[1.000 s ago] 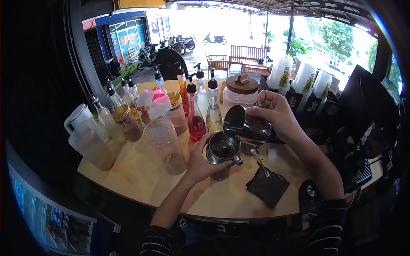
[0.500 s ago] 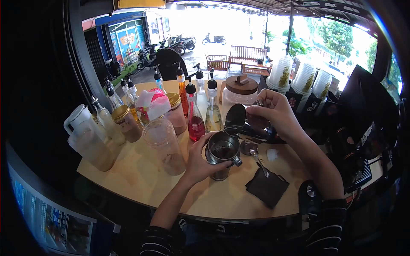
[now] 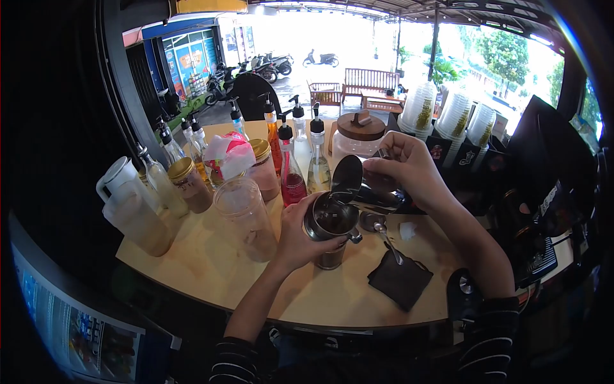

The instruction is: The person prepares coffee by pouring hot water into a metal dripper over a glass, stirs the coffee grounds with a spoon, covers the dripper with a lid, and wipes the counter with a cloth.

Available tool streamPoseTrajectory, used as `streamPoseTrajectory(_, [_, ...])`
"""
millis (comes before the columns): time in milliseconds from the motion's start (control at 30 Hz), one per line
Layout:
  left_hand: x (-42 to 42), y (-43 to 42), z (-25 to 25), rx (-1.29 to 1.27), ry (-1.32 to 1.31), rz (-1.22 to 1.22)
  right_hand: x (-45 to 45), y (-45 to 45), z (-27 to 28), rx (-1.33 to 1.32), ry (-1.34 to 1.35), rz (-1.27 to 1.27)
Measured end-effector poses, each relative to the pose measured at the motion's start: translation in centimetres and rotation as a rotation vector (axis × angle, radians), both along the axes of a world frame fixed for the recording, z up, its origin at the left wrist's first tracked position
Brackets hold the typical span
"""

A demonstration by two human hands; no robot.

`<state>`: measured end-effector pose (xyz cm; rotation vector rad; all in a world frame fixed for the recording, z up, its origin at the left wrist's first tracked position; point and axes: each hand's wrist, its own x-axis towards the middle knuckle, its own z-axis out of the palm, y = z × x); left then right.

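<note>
At the table (image 3: 198, 256) in the head view, the left hand (image 3: 297, 235) is wrapping around a metal mug (image 3: 332, 216); the right hand (image 3: 410, 165) is pinching a shiny pitcher (image 3: 382, 195) by its handle, holding its lip over the mug's rim; a spoon (image 3: 389, 245) is resting partly on a dark cloth (image 3: 400, 285).

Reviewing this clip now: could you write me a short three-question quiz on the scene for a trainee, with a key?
1. Multiple choice: which hand holds the shiny dark metal pitcher? (a) left (b) right (c) both
2. True or false: the pitcher is held fully upright.
3. Fill in the blank: the clear glass bottle of red liquid is topped by a black ____.

Key:
1. b, the right hand.
2. False: its mouth tips toward the silver metal cup held in the left hand.
3. Pump.
</note>
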<state>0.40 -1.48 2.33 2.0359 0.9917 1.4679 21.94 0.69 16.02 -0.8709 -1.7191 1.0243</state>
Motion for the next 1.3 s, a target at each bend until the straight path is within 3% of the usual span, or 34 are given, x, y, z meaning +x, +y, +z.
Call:
streamPoseTrajectory(1133, [-1.0, -1.6, 1.8, 0.111, 0.179, 0.234, 1.4, -2.1, -0.4, -0.008, 0.077, -0.041])
streamPoseTrajectory(1300, [-1.3, -1.4, 2.2, 0.164, 0.219, 0.266, 3.3, -1.4, -3.2, -0.039, 0.285, -0.096])
